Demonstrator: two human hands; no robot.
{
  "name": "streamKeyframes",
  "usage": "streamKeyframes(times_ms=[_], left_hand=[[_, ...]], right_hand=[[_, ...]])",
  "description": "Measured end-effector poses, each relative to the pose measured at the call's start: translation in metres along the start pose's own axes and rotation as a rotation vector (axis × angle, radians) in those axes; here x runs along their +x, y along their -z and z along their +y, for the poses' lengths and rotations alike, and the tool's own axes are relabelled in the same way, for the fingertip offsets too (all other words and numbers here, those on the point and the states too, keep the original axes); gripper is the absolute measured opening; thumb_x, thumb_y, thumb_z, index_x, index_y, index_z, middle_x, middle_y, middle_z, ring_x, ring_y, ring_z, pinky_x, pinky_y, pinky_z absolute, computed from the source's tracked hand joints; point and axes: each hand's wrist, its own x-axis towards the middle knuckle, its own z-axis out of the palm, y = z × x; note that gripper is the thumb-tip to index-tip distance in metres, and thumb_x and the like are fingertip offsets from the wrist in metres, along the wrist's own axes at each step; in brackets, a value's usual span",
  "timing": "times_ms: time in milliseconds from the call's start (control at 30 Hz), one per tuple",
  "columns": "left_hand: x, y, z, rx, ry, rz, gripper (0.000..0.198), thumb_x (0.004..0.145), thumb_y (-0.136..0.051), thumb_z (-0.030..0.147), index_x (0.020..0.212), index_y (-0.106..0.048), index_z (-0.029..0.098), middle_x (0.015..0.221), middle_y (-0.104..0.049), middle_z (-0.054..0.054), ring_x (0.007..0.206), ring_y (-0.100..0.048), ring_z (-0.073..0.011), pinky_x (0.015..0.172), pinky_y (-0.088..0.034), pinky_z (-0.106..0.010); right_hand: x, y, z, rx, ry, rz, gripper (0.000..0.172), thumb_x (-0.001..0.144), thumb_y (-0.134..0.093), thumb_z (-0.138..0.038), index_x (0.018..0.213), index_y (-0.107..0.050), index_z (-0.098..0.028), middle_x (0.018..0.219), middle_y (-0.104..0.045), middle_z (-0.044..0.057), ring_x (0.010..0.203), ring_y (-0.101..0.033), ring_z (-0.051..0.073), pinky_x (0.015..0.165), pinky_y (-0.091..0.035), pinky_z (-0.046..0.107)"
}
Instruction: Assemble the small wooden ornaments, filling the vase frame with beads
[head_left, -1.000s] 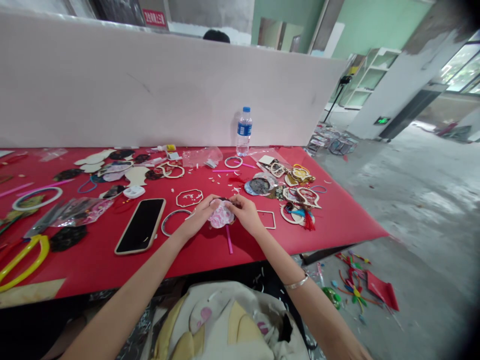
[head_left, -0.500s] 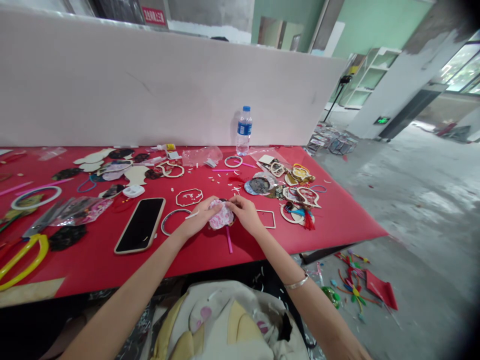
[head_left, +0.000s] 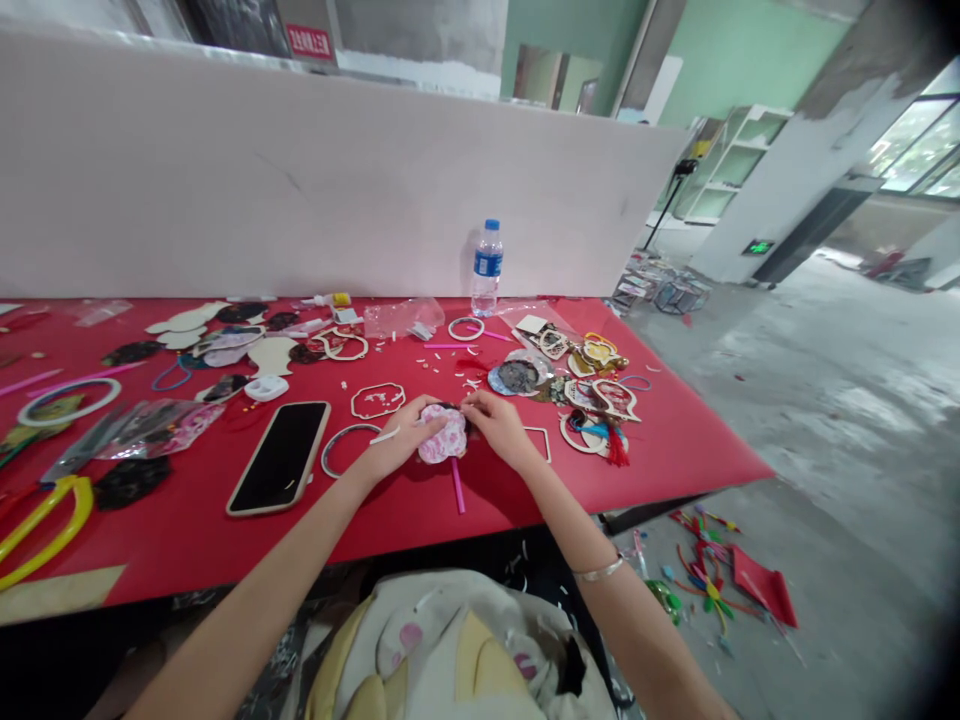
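The left grip [head_left: 394, 438] is closed around one side of a pink-and-white patterned disc [head_left: 442, 440], with the fingers laid across its face. The right grip [head_left: 499, 425] is narrow, pinching the upper edge of the disc, where a dark backing layer [head_left: 454, 406] shows. This two-sided hold appears to steady the disc while leaving that edge exposed. The disc sits between the hands, low over the red desk [head_left: 187, 530]; contact with the surface cannot be confirmed. One pink stick [head_left: 457, 487] lies directly below it, its upper end hidden by the disc. Nearby are one silver-coloured hoop [head_left: 345, 447] beside the left hand, one octagonal wooden frame [head_left: 378, 400] beyond it, and one square wooden frame [head_left: 535, 429] partly behind the right hand. Further out are one smartphone [head_left: 279, 458], lying face up, and one water bottle [head_left: 487, 268], standing upright at the desk's far edge.
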Motion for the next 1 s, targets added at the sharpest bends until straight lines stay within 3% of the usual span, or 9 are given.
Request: streamKeyframes(times_ms=[67, 167, 233, 300, 400, 533, 700, 833, 1000], left_hand=[[0.000, 0.001, 0.001, 0.002, 0.017, 0.012, 0.047, 0.074, -0.065, 0.055, 0.103, -0.060, 0.018, 0.090, -0.067, -0.003, 0.078, -0.062, -0.0193, 0.068, -0.046, -0.028], [0.001, 0.002, 0.001, 0.027, 0.025, 0.040, 0.045, 0.076, -0.063, 0.054, 0.104, -0.060, 0.019, 0.090, -0.067, -0.003, 0.077, -0.061, -0.0188, 0.069, -0.045, -0.027], [0.002, 0.002, 0.000, 0.049, 0.026, 0.057, 0.042, 0.077, -0.061, 0.054, 0.103, -0.060, 0.020, 0.090, -0.066, -0.002, 0.079, -0.061, -0.0188, 0.071, -0.044, -0.027], [0.001, 0.002, 0.001, 0.068, 0.035, 0.061, 0.041, 0.078, -0.060, 0.053, 0.102, -0.060, 0.020, 0.089, -0.066, -0.002, 0.079, -0.061, -0.0189, 0.071, -0.044, -0.028], [0.001, 0.002, 0.001, 0.089, 0.049, 0.058, 0.041, 0.078, -0.059, 0.054, 0.102, -0.060, 0.020, 0.087, -0.067, -0.002, 0.077, -0.061, -0.0193, 0.070, -0.044, -0.028], [0.002, 0.003, 0.001, 0.113, 0.038, 0.070, 0.042, 0.076, -0.061, 0.055, 0.100, -0.062, 0.020, 0.088, -0.067, -0.002, 0.080, -0.062, -0.0205, 0.071, -0.044, -0.028], [0.001, 0.003, 0.001, 0.108, 0.050, 0.050, 0.046, 0.077, -0.058, 0.056, 0.103, -0.061, 0.018, 0.088, -0.068, -0.004, 0.081, -0.062, -0.0223, 0.070, -0.044, -0.030], [0.002, 0.004, -0.003, 0.142, 0.022, 0.056, 0.044, 0.076, -0.058, 0.055, 0.100, -0.061, 0.018, 0.089, -0.067, -0.004, 0.081, -0.061, -0.0219, 0.070, -0.045, -0.030], [0.005, 0.004, -0.009, 0.130, 0.005, 0.053, 0.041, 0.078, -0.056, 0.053, 0.100, -0.060, 0.018, 0.087, -0.066, -0.003, 0.079, -0.061, -0.0207, 0.068, -0.044, -0.029]], right_hand=[[0.001, 0.021, -0.005, -0.244, -0.044, 0.166, 0.019, 0.083, -0.050, -0.036, 0.078, -0.060, -0.021, 0.061, -0.060, -0.002, 0.059, -0.056, 0.015, 0.062, -0.043, 0.026], [0.000, 0.057, -0.011, -0.772, -0.132, 0.433, 0.016, 0.085, -0.049, -0.022, 0.091, -0.063, -0.018, 0.091, -0.068, 0.009, 0.087, -0.062, 0.022, 0.076, -0.044, 0.032], [-0.004, 0.076, -0.012, -1.086, -0.246, 0.503, 0.024, 0.085, -0.051, -0.020, 0.104, -0.060, -0.009, 0.109, -0.062, 0.021, 0.105, -0.058, 0.031, 0.084, -0.043, 0.038], [-0.010, 0.085, -0.011, -1.215, -0.417, 0.448, 0.030, 0.086, -0.052, -0.021, 0.110, -0.056, -0.003, 0.110, -0.060, 0.026, 0.107, -0.057, 0.035, 0.084, -0.044, 0.041], [-0.018, 0.086, -0.006, -1.292, -0.457, 0.323, 0.026, 0.090, -0.043, -0.015, 0.110, -0.056, -0.005, 0.106, -0.060, 0.023, 0.103, -0.060, 0.033, 0.077, -0.046, 0.037], [-0.018, 0.081, -0.001, -1.308, -0.355, 0.285, 0.025, 0.090, -0.037, -0.010, 0.107, -0.056, -0.012, 0.109, -0.060, 0.018, 0.100, -0.062, 0.027, 0.073, -0.046, 0.032], [-0.008, 0.079, 0.004, -1.232, -0.368, 0.238, 0.024, 0.089, -0.041, -0.011, 0.108, -0.056, -0.011, 0.110, -0.059, 0.018, 0.100, -0.062, 0.026, 0.074, -0.045, 0.030], [-0.004, 0.094, 0.006, -1.128, -0.437, 0.347, 0.028, 0.083, -0.056, -0.023, 0.106, -0.057, -0.007, 0.098, -0.064, 0.018, 0.094, -0.064, 0.026, 0.074, -0.044, 0.030], [0.002, 0.137, 0.011, -0.969, -0.403, 0.585, 0.030, 0.077, -0.060, -0.026, 0.102, -0.060, -0.009, 0.092, -0.068, 0.015, 0.090, -0.063, 0.026, 0.075, -0.043, 0.030]])
